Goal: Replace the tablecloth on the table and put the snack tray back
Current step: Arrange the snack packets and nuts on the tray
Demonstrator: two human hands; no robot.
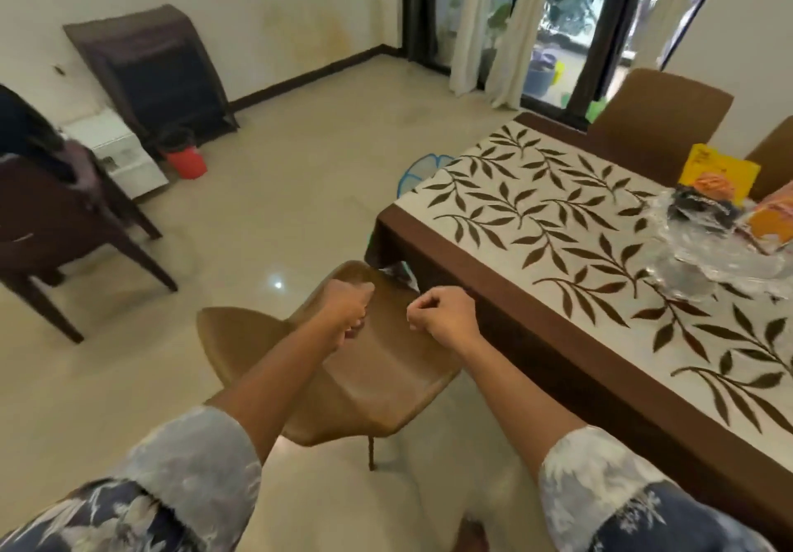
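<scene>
A cream tablecloth (558, 225) with brown leaf prints and a brown border covers the table on the right. A clear glass snack tray (721, 264) stands on it near the right edge, holding a yellow packet (721, 171) and an orange packet (772, 221). My left hand (345, 311) and my right hand (444, 317) hover side by side over a brown moulded chair (386, 384) at the table's near corner. Both hands have curled fingers, and I see nothing held in either.
Two brown chairs (656, 118) stand at the table's far side. A dark wooden chair (64, 229) sits at the left, with a white box (116, 152), a red bucket (186, 161) and a dark shelf (150, 70) by the wall. A blue item (422, 169) lies past the table corner.
</scene>
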